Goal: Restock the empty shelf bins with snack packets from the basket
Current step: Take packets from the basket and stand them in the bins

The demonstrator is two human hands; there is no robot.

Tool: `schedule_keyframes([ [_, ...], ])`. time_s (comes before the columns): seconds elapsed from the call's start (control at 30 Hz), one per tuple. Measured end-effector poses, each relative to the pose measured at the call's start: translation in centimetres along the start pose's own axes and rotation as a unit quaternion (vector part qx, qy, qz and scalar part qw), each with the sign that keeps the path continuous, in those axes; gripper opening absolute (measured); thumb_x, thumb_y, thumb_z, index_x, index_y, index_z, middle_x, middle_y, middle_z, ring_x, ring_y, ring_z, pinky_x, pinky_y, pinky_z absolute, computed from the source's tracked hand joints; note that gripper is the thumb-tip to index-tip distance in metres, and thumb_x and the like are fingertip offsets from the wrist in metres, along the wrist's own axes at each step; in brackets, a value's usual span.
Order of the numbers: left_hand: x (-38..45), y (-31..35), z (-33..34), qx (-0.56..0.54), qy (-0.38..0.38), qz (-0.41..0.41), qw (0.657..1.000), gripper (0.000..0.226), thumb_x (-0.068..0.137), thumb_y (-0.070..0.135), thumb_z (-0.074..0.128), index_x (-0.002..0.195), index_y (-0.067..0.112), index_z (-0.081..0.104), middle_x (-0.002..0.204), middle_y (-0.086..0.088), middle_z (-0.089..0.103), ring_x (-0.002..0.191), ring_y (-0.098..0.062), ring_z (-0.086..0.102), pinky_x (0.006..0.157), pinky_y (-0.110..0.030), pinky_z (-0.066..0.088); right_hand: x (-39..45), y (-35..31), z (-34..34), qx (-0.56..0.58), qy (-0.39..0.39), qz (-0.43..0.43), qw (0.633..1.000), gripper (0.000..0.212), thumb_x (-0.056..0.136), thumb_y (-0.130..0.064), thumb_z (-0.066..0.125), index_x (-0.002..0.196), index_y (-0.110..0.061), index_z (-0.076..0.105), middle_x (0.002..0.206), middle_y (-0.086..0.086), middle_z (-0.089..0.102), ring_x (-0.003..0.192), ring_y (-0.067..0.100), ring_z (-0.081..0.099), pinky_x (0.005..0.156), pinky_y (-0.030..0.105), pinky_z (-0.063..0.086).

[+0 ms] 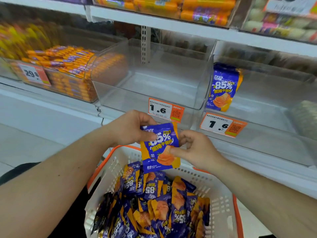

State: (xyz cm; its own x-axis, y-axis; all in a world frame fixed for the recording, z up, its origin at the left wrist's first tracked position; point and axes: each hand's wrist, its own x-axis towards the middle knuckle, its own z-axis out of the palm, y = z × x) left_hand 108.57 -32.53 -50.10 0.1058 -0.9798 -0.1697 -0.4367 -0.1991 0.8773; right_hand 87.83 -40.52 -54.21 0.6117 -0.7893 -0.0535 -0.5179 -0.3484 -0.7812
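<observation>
Both hands hold one packet (159, 146) upright above the basket (221, 201), its long axis running top to bottom, print facing the camera. The left hand (130, 129) pinches the upper left corner with fingers curled round the edge; the right hand (193, 148) pinches the right edge lower down, thumb on the face. The empty bin (154, 78) lies straight ahead and above the packet, just behind the price tag (165, 109), and the left hand sits nearer its open front. The right bin (267, 93) already has a standing packet (223, 86) against its left wall, up and right of the right hand. More packets (154, 203) fill the basket below.
</observation>
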Motion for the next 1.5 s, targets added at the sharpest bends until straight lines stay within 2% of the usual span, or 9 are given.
schedule_keyframes([
  [0.17, 0.1, 2.5, 1.4, 0.017, 0.047, 0.052, 0.997, 0.018, 0.078, 0.011, 0.079, 0.086, 0.020, 0.065, 0.078, 0.009, 0.075, 0.072, -0.011, 0.072, 0.066, -0.030, 0.059, -0.1, -1.6, -1.9, 0.201, -0.026, 0.016, 0.979, 0.029, 0.081, 0.006, 0.073, 0.099, -0.017, 0.070, 0.084, -0.003, 0.076, 0.073, 0.010, 0.072, 0.071, 0.028, 0.058],
  [0.27, 0.7, 4.5, 2.5, -0.031, 0.080, 0.082, 0.993, 0.018, 0.080, 0.013, 0.077, 0.084, 0.024, 0.064, 0.072, 0.007, 0.074, 0.068, -0.008, 0.072, 0.058, -0.023, 0.057, -0.4, -2.2, -3.7, 0.271, -0.028, 0.036, 0.962, 0.025, 0.086, 0.010, 0.064, 0.106, -0.005, 0.066, 0.076, 0.002, 0.073, 0.049, 0.008, 0.058, 0.045, 0.015, 0.041],
  [0.4, 3.3, 8.0, 4.4, -0.086, 0.097, 0.139, 0.982, 0.020, 0.082, 0.013, 0.075, 0.094, 0.022, 0.061, 0.081, 0.004, 0.074, 0.071, -0.007, 0.071, 0.062, -0.023, 0.058, 0.4, -1.8, -7.3, 0.314, 0.000, 0.073, 0.946, 0.013, 0.087, 0.001, 0.065, 0.098, -0.006, 0.068, 0.082, 0.017, 0.069, 0.051, 0.016, 0.044, 0.049, 0.022, 0.031],
  [0.53, 6.1, 10.5, 6.1, 0.030, 0.050, 0.195, 0.979, 0.067, 0.071, 0.022, 0.085, 0.122, 0.029, 0.041, 0.102, 0.018, 0.058, 0.080, 0.013, 0.060, 0.068, -0.009, 0.049, 0.3, -1.0, -12.5, 0.364, 0.017, 0.116, 0.924, 0.013, 0.093, -0.005, 0.056, 0.086, -0.015, 0.060, 0.054, 0.001, 0.051, 0.038, 0.008, 0.031, 0.041, 0.017, 0.025],
  [0.7, 9.2, 9.8, 7.1, 0.183, 0.120, 0.127, 0.967, 0.122, 0.053, 0.055, 0.086, 0.149, 0.016, 0.023, 0.141, -0.003, 0.035, 0.121, -0.020, 0.051, 0.099, -0.040, 0.046, 1.5, -0.1, -18.4, 0.333, 0.159, 0.157, 0.916, 0.025, 0.094, -0.007, 0.057, 0.075, -0.021, 0.048, 0.059, 0.000, 0.041, 0.037, 0.006, 0.028, 0.039, 0.018, 0.024],
  [0.83, 9.6, 9.3, 7.6, 0.419, 0.093, 0.085, 0.899, 0.095, 0.065, 0.065, 0.077, 0.137, 0.020, 0.034, 0.134, -0.004, 0.051, 0.119, -0.025, 0.056, 0.091, -0.037, 0.045, 4.3, 0.3, -19.7, 0.264, 0.213, 0.147, 0.929, 0.017, 0.094, -0.008, 0.060, 0.084, -0.020, 0.054, 0.067, 0.001, 0.055, 0.047, 0.009, 0.039, 0.050, 0.023, 0.031],
  [1.1, 10.1, 9.1, 7.8, 0.449, 0.115, 0.088, 0.882, 0.088, 0.068, 0.068, 0.073, 0.132, 0.022, 0.034, 0.128, -0.001, 0.057, 0.112, -0.025, 0.060, 0.079, -0.033, 0.042, 10.2, 1.6, -16.6, 0.182, 0.225, 0.170, 0.942, 0.025, 0.089, 0.003, 0.065, 0.076, -0.013, 0.050, 0.079, 0.010, 0.060, 0.056, 0.014, 0.050, 0.031, 0.012, 0.031],
  [1.27, 10.3, 8.8, 7.9, 0.448, 0.118, 0.091, 0.882, 0.087, 0.067, 0.068, 0.073, 0.130, 0.022, 0.034, 0.126, 0.000, 0.058, 0.110, -0.023, 0.062, 0.077, -0.033, 0.042, 12.7, 3.5, -15.9, 0.126, 0.261, 0.209, 0.934, 0.024, 0.075, -0.013, 0.082, 0.080, -0.011, 0.058, 0.094, 0.011, 0.073, 0.087, 0.030, 0.072, 0.078, 0.037, 0.058],
  [1.5, 10.5, 8.7, 7.9, 0.455, 0.125, 0.095, 0.877, 0.089, 0.067, 0.070, 0.072, 0.130, 0.021, 0.034, 0.127, 0.000, 0.057, 0.110, -0.023, 0.061, 0.074, -0.031, 0.040, 12.5, 2.6, -15.3, 0.075, 0.280, 0.236, 0.927, 0.033, 0.070, -0.023, 0.087, 0.090, -0.006, 0.068, 0.094, 0.010, 0.073, 0.087, 0.025, 0.071, 0.085, 0.042, 0.059],
])
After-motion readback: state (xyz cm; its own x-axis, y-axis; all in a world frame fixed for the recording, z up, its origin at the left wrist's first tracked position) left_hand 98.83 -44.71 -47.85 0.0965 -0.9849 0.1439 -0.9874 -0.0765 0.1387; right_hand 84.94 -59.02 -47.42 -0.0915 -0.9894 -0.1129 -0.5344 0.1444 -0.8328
